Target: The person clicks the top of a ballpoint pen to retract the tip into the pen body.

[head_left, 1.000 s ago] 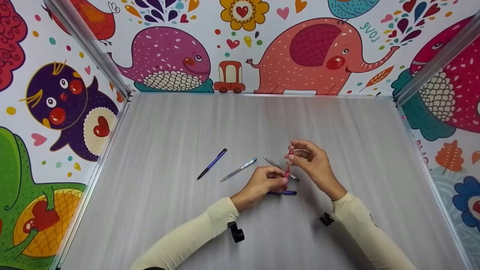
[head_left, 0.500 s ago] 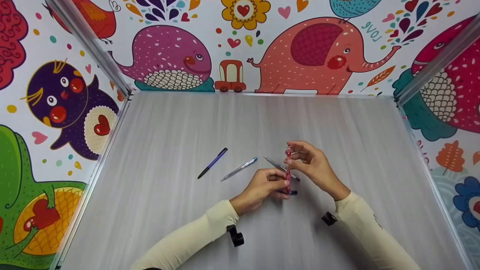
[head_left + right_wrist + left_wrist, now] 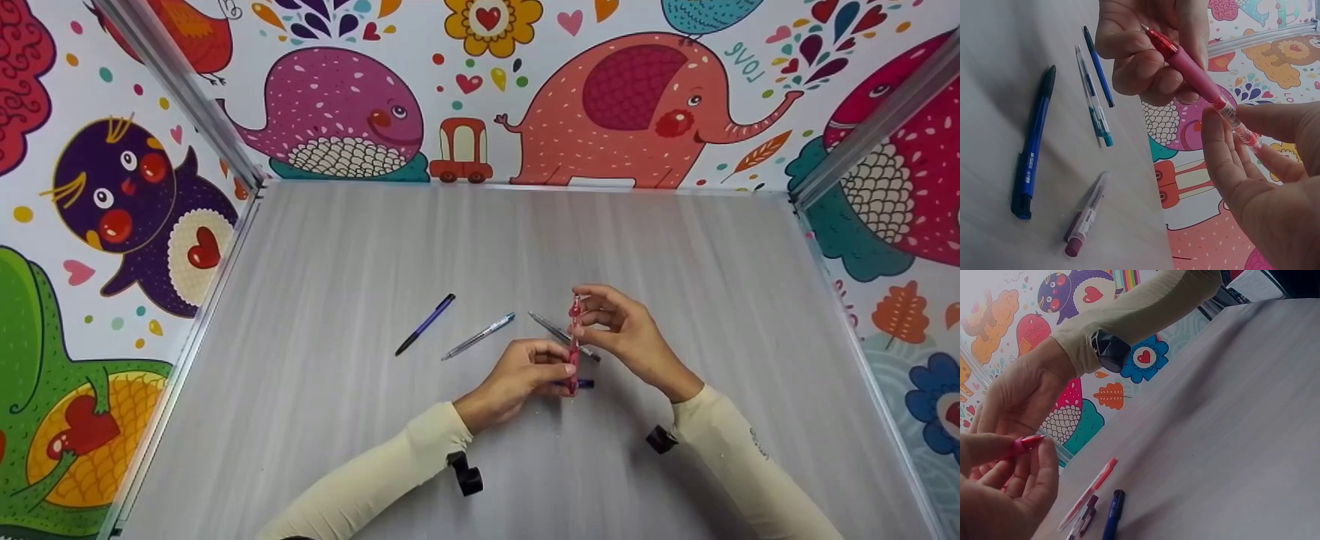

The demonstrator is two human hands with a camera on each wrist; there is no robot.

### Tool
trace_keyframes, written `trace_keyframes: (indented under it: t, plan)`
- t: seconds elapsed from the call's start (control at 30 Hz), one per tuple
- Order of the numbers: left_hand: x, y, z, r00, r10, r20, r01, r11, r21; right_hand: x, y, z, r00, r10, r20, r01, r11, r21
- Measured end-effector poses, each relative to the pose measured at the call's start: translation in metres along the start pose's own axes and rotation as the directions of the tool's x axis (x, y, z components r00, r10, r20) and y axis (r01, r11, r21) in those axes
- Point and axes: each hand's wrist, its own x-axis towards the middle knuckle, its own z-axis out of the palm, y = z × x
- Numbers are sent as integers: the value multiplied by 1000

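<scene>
Both hands hold a red pen (image 3: 1196, 70) with a pink grip and a clear barrel, lifted in front of the person. My left hand (image 3: 523, 377) pinches the pink grip near the writing tip. The pen's metal point faces outward in the right wrist view. Thumb and fingers of my right hand (image 3: 631, 331) hold the clear upper barrel. Beneath the hands, a blue pen (image 3: 1033, 146) lies on the table, partly hidden in the head view. A clear pen with a purple end (image 3: 1088, 219) lies just behind the held pen.
To the left lie a clear pen with a teal end (image 3: 478, 336) and a blue pen with a black tip (image 3: 425, 325). The left wrist view shows a red-ended pen (image 3: 1089, 492) on the grey table (image 3: 337, 247). Cartoon-printed walls with metal frame bars surround the table.
The held pen has swung to stand straighter in the head view, its lower end coming slightly towards the person. My right thumb has shifted down along it. The pens on the table stay put.
</scene>
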Motion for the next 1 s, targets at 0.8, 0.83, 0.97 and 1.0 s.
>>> trace_keyframes:
  t: [0.8,0.83,0.97,1.0]
  plan:
    - [-5,0,2,1000,29,2,-29,999,-19,-5,0,4,999,-11,-35,14,998,62]
    - [-5,0,3,1000,26,0,-26,999,-20,-5,0,4,999,-12,-36,15,998,62]
    - [-5,0,3,1000,22,-8,-22,1000,-20,-6,2,4,999,-23,-38,25,998,61]
    - [-5,0,4,1000,23,-9,-23,1000,-20,-6,2,4,999,-27,-39,29,998,61]
